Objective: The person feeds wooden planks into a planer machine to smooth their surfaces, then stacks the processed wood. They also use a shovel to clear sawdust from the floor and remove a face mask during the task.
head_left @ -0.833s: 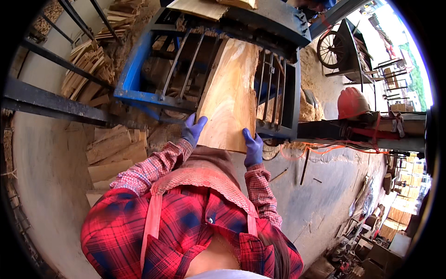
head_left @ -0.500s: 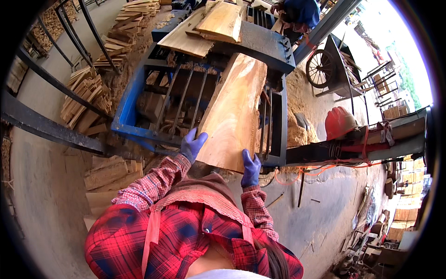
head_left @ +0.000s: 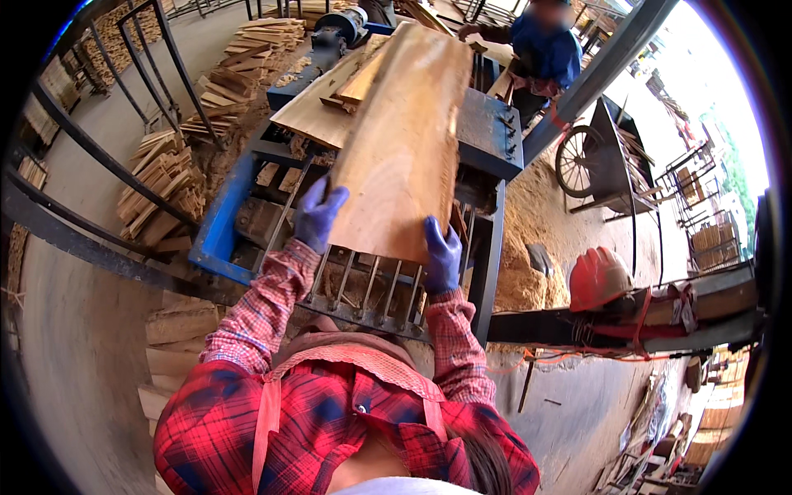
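Observation:
A wide wooden board (head_left: 402,153) with rough edges slants away from me above a blue machine frame (head_left: 216,223). My left hand (head_left: 317,216), in a purple glove, grips the board's left edge near its close end, thumb on top. On the right edge my right hand (head_left: 442,254), gloved alike, is closed with the thumb on the upper face and the fingers mostly hidden beneath. The board's far end lies over the machine's blue top (head_left: 487,136) and covers part of another plank (head_left: 318,115). Metal bars (head_left: 369,289) show below its near end.
A person (head_left: 544,49) in blue stands beyond the machine at the right. Wood pieces (head_left: 161,177) are heaped on the left behind black rails (head_left: 99,165). A red hard hat (head_left: 601,279) rests on a beam at right, with a wheeled cart (head_left: 610,157) farther off.
Both hands have pushed the board forward, away from me. Its far end now reaches over the machine's top, and more bars show at the near side. The person beyond is more in view.

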Demonstrator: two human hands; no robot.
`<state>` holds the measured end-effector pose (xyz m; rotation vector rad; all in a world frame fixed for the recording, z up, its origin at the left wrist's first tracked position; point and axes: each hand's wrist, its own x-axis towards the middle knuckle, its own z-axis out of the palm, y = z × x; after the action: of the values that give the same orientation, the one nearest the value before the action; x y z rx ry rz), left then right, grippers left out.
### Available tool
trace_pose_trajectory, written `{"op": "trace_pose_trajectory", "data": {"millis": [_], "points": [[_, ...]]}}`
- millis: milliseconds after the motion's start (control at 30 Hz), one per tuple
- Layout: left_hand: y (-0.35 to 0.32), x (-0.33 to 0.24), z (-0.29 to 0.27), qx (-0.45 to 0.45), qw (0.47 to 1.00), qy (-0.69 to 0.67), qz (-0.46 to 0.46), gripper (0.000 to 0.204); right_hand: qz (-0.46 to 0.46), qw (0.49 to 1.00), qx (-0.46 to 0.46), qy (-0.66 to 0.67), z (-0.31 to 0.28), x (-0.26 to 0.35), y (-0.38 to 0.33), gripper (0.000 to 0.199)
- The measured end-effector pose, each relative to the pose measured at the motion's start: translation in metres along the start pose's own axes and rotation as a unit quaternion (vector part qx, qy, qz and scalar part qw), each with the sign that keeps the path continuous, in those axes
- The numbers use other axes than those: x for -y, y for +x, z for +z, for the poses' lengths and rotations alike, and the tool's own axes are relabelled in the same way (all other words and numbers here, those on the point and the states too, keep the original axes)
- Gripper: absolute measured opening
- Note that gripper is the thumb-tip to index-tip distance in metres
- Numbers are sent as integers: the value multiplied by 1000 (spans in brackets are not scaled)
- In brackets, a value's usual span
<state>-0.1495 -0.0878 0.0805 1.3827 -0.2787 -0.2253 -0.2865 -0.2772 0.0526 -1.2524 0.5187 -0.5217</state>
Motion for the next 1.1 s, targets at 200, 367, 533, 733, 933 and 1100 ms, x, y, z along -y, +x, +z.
{"op": "trace_pose_trajectory", "data": {"millis": [200,367,533,733,933,1100], "points": [[5,-22,-45,-140,989,-30,21,39,37,988,149,27,66,7,42,37],[1,-55,-66,-182,969,118,114,49,-383,874,82,-287,35,-26,209,58],[6,-62,-96,-217,963,134,86,51,-97,993,61,-40,85,-38,349,74],[35,-82,-70,-196,974,90,63,54,-36,984,64,165,172,-44,374,61],[71,-101,-29,-108,983,138,51,45,102,937,304,139,124,33,315,62],[92,-111,54,-33,971,205,123,52,47,927,217,302,98,48,262,50]]}}
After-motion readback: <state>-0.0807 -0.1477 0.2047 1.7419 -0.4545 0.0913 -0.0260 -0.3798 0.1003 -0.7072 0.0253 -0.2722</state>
